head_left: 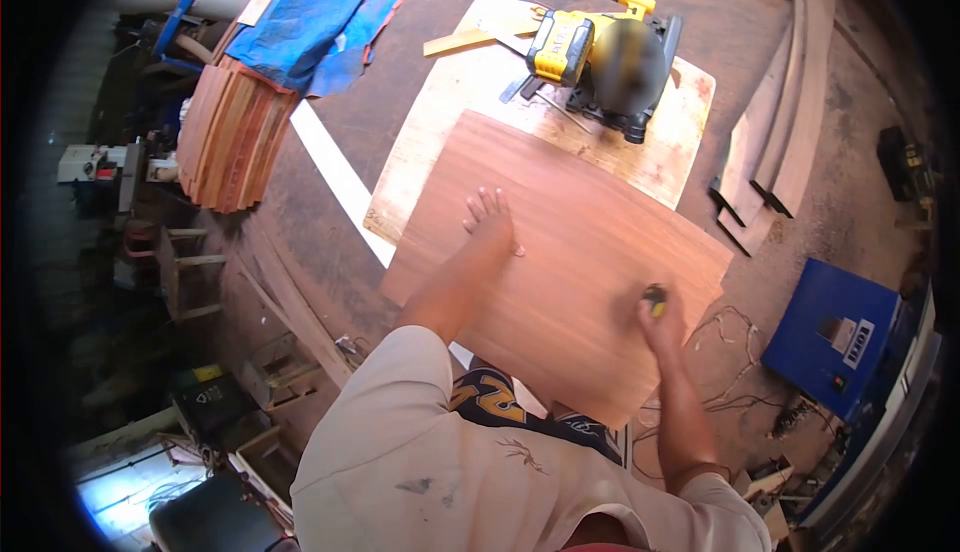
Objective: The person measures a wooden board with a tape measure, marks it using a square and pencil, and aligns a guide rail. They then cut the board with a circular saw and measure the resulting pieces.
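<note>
A wide reddish-brown wooden panel (pixel 560 242) lies tilted in view, partly over a worn light board (pixel 420 142). My left hand (pixel 492 224) rests flat on the panel's left part with its fingers spread. Near the panel's right edge, my right hand (pixel 662 320) is closed round a small black and yellow tool (pixel 654 299), blurred and held on or just above the wood. Beyond the panel, a yellow and black power saw (pixel 610 57) stands on the light board.
A yellowish wood strip (pixel 470 40) and small tools lie beside the saw. Stacked boards (pixel 235 137) and a blue tarp (pixel 310 22) are at the upper left. Long planks (pixel 790 122) lie at the right, above a blue machine (pixel 835 337) and loose cables (pixel 735 342).
</note>
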A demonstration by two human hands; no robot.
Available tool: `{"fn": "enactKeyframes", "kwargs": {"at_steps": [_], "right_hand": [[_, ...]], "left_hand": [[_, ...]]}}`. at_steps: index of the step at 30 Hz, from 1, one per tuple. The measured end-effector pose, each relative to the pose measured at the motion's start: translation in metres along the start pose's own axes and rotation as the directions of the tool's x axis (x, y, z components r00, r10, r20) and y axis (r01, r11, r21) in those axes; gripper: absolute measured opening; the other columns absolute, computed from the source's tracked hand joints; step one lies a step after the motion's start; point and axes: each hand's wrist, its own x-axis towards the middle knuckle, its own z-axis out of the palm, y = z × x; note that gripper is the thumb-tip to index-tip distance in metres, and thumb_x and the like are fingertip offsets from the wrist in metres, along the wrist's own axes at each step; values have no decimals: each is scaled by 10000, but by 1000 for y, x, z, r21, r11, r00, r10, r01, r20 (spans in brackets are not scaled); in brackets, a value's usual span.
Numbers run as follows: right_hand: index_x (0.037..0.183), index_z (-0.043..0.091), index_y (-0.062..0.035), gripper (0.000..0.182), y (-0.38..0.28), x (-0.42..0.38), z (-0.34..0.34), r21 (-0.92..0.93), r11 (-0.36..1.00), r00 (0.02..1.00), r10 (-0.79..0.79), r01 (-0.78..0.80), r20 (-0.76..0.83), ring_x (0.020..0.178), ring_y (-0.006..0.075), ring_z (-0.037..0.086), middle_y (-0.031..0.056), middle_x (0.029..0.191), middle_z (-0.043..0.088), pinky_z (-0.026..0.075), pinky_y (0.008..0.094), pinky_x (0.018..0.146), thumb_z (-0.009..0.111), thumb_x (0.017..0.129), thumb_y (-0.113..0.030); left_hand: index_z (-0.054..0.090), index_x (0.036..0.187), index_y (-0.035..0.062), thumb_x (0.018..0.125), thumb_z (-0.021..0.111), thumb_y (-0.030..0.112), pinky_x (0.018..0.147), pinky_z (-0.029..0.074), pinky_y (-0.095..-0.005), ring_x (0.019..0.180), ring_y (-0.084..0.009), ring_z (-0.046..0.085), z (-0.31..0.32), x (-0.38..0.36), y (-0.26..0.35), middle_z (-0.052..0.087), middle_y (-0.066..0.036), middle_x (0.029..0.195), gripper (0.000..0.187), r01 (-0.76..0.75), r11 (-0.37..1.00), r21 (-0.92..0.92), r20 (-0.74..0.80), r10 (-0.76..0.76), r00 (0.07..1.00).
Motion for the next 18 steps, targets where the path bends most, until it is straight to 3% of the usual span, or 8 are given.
{"fn": "enactKeyframes", "kwargs": {"at_steps": [2, 4, 6, 7, 8, 10, 13, 18], "right_hand": [[1347, 422, -88, 698, -35, -14, 12, -193, 981, 996, -10, 27, 93, 1064, 335, 539, 158, 1080, 565, 479, 439, 811, 722, 730, -212], [1315, 445, -97, 677, -52, -23, 37, -230, 973, 998, -19, 33, 66, 1095, 330, 521, 141, 1102, 555, 475, 451, 818, 737, 720, -235], [1281, 467, -136, 653, -73, -34, 52, -324, 925, 972, -144, 200, 188, 1158, 285, 481, 100, 1168, 529, 465, 460, 844, 757, 713, -280], [1281, 467, -136, 653, -80, -38, 58, -327, 920, 969, -162, 218, 188, 1158, 285, 481, 100, 1168, 529, 465, 460, 844, 757, 713, -280], [1281, 468, -157, 656, -84, -39, 62, -402, 892, 967, -127, 208, 220, 1176, 275, 468, 85, 1190, 517, 459, 466, 861, 759, 712, -303], [1338, 430, -206, 712, -78, -32, 74, -465, 864, 960, -68, 193, 272, 1223, 275, 433, 81, 1250, 484, 423, 520, 925, 750, 723, -368], [1395, 372, -197, 795, -114, -38, 56, -514, 835, 935, -1, 196, 356, 1295, 326, 374, 121, 1352, 430, 354, 592, 984, 750, 725, -401], [1395, 372, -131, 770, -159, -65, 58, -501, 787, 909, -173, 359, 379, 1369, 419, 258, 231, 1442, 327, 256, 578, 1082, 738, 753, -346]], "left_hand": [[-2, 1515, 100, 698, 825, 370, 1087, 208, -643, 1422, -478, -17, 2, -5, -6, -68, -238, 1558, 1194, -35, 997, -74, -73, 30, 997], [265, 1469, 69, 787, 749, 286, 1103, 242, -583, 1417, -457, 118, 52, -8, -50, 112, -254, 1542, 864, -432, 900, -61, -424, 369, 827], [474, 1334, 34, 845, 663, 216, 1102, 293, -503, 1356, -435, 288, 148, -3, -122, 288, -262, 1475, 555, -642, 316, -699, -498, 430, 753], [355, 1414, 6, 829, 666, 196, 1075, 345, -428, 1295, -375, 394, 128, -74, -150, 358, -239, 1431, 690, -611, 753, -246, -436, 477, 763], [477, 1307, -3, 819, 662, 195, 1030, 377, -450, 1247, -403, 428, 150, -112, -195, 475, -251, 1317, 559, -685, 699, -205, -544, 500, 674], [592, 1060, 17, 799, 632, 194, 880, 458, -488, 1021, -410, 569, 222, -175, -287, 613, -227, 1102, 318, -416, 867, -276, -274, 343, 898], [689, 856, 53, 803, 625, 264, 743, 470, -385, 831, -246, 632, 232, -284, -359, 646, -213, 797, 227, -172, 785, -594, 270, 397, 877], [699, 928, 73, 838, 616, 291, 796, 463, -402, 895, -274, 627, 318, -268, -415, 650, -224, 914, 250, -261, 614, -745, 31, 422, 906]]}}
